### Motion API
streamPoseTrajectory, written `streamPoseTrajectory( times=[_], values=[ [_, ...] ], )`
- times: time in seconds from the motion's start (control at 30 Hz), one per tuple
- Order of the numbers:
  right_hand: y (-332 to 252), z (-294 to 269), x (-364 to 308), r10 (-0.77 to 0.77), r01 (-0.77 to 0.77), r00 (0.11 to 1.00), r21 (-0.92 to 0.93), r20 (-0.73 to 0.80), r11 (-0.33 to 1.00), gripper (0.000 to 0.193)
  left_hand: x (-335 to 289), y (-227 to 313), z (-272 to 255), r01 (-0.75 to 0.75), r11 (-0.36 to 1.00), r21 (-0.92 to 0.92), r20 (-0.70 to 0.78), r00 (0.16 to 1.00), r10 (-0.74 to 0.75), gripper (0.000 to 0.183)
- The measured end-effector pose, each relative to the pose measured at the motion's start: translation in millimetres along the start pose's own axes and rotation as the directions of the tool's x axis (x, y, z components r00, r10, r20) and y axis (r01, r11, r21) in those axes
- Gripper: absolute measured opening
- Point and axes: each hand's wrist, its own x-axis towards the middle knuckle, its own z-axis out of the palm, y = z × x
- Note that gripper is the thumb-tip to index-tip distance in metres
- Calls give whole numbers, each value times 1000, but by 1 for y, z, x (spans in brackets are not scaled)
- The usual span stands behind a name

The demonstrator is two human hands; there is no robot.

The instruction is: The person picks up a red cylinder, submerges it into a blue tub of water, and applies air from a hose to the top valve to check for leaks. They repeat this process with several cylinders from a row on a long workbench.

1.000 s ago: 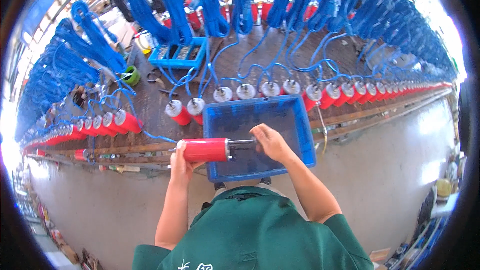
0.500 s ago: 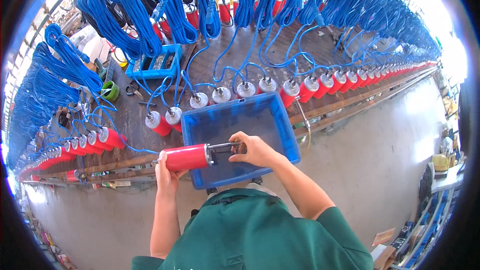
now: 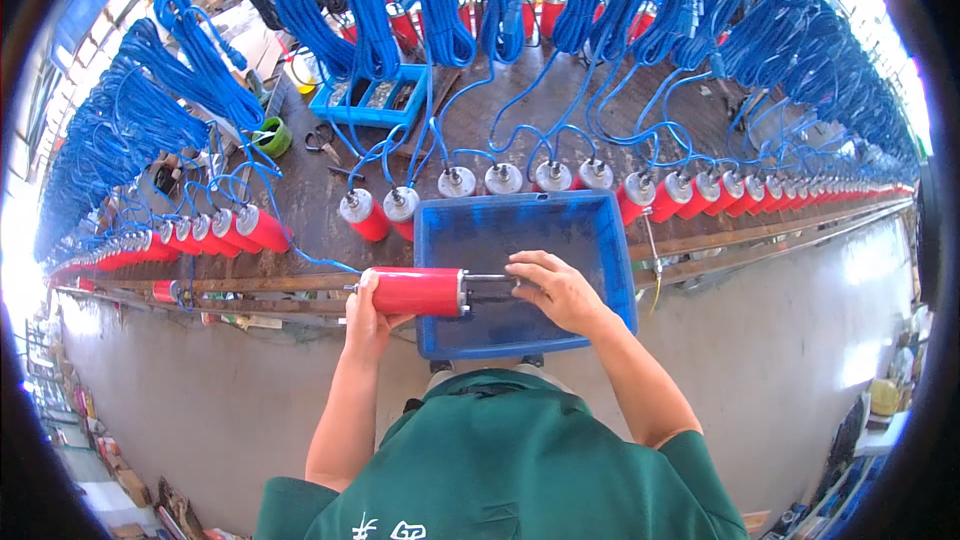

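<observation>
A red cylinder [image 3: 412,292] with metal end caps lies level in front of me, a blue cable running from its left end. My left hand [image 3: 368,320] is closed around that end, thumb and fingers on the casing. From the right cap a slim metal rod [image 3: 486,278] sticks out sideways. The fingers and thumb of my right hand [image 3: 562,292] close on the rod's outer end, whose tip they hide. Below the rod and partly behind the cylinder is a blue plastic tray [image 3: 500,350].
Red cylinders [image 3: 262,230] with blue cables line the bench edge on both sides. Coiled blue cables [image 3: 440,15] hang above the dark bench [image 3: 330,210]. A small blue bin [image 3: 370,118], a green roll [image 3: 272,137] and scissors [image 3: 322,144] lie at the back left.
The view has shifted, so the bench appears further right. The cylinder sits more level. My right hand's fingers have straightened somewhat at the rod's end; my left hand keeps its hold.
</observation>
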Motion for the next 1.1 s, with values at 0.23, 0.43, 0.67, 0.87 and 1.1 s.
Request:
streamPoseTrajectory(
  times=[0.23,0.43,0.67,0.87,1.1],
  values=[
    [-4,14,9,725,-728,519,678,453,98,34,-1,0,-1,6,999,32,13,1000,-6,55],
    [-10,4,5,465,-468,880,330,95,819,34,-1,-2,2,-18,999,-51,-13,1000,17,58],
    [-3,11,8,697,-712,691,344,190,612,36,2,0,0,4,999,44,8,1000,-4,59],
    [11,5,0,29,-30,999,-113,-15,993,37,1,-1,2,-6,999,33,27,1000,5,62],
    [-16,11,15,732,-745,597,564,328,355,31,2,-2,-3,-21,999,38,57,998,19,57]
  ],
)
